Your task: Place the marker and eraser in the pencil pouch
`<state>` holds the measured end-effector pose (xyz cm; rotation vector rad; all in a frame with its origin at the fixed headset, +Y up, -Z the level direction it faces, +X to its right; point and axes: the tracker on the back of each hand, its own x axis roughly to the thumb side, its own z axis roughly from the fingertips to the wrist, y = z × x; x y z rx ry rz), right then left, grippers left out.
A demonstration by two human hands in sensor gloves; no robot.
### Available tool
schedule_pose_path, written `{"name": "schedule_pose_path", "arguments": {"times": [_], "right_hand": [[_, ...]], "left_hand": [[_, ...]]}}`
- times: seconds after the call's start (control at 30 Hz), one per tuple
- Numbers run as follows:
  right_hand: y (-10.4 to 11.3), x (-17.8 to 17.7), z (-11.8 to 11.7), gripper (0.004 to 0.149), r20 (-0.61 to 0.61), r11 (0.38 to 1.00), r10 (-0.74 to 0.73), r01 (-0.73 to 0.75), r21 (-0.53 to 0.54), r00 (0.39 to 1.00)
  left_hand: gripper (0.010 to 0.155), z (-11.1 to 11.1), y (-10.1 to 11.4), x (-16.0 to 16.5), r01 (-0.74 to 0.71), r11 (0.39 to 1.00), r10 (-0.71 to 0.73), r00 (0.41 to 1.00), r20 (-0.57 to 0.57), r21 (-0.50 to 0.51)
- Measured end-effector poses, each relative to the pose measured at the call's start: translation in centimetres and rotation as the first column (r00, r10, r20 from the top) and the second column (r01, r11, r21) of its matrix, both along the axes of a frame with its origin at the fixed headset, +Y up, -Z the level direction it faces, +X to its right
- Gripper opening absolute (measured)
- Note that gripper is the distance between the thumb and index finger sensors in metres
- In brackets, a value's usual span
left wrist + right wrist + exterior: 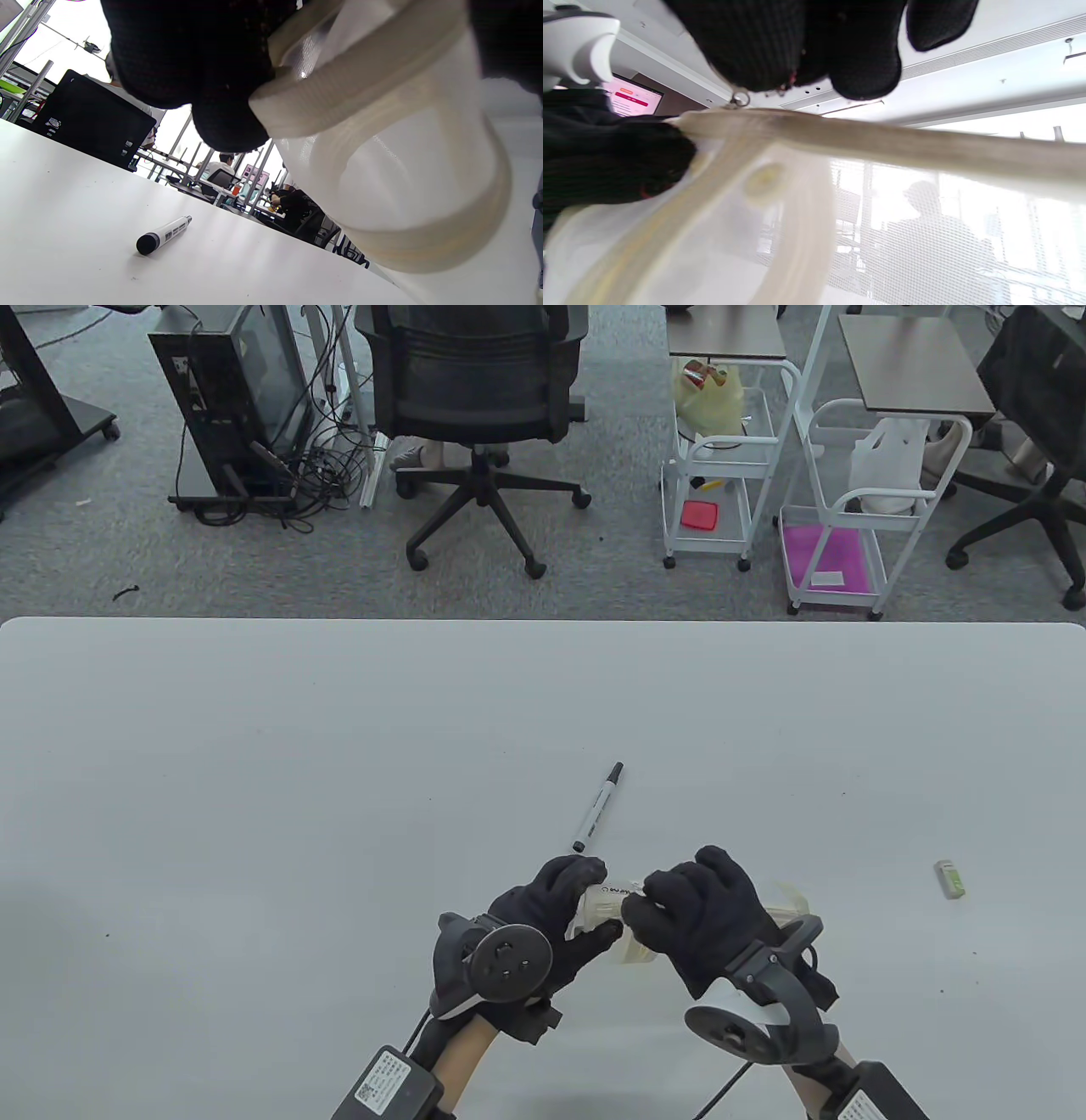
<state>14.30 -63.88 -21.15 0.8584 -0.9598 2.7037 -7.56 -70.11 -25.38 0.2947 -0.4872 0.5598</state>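
A translucent white mesh pencil pouch (604, 906) is held between both hands near the table's front edge. My left hand (556, 912) grips its left end. My right hand (691, 912) covers its middle and pinches the small metal zipper pull (738, 100). The pouch fills the left wrist view (407, 169) and the right wrist view (755, 203). A white marker with a black cap (597, 808) lies on the table just beyond the hands, also seen in the left wrist view (163, 235). A small white and green eraser (951, 878) lies far to the right.
The white table (339, 746) spreads wide around the hands. Beyond its far edge stand an office chair (479, 407), a computer tower (229, 398) and two white trolleys (721, 449).
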Motion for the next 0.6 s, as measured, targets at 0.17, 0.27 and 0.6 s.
{"name": "schedule_pose_path", "arguments": {"times": [0.17,0.27,0.6], "right_hand": [[-0.1,2.6,-1.5,0.035,0.073,0.997,-0.049,0.053,-0.051,0.996],[-0.1,4.5,-2.3,0.035,0.117,0.992,-0.089,0.098,-0.077,0.989],[0.0,11.0,-3.9,0.035,0.252,0.956,-0.234,0.269,-0.114,0.939]], "left_hand": [[0.068,-0.8,-0.2,-1.4,-0.066,0.997,0.065,0.998,-0.024,-0.040],[0.069,-1.3,-0.4,-2.4,-0.124,0.990,0.122,0.992,-0.028,-0.062],[0.069,-2.4,-0.7,-4.7,-0.218,0.972,0.214,0.975,-0.053,-0.086]]}}
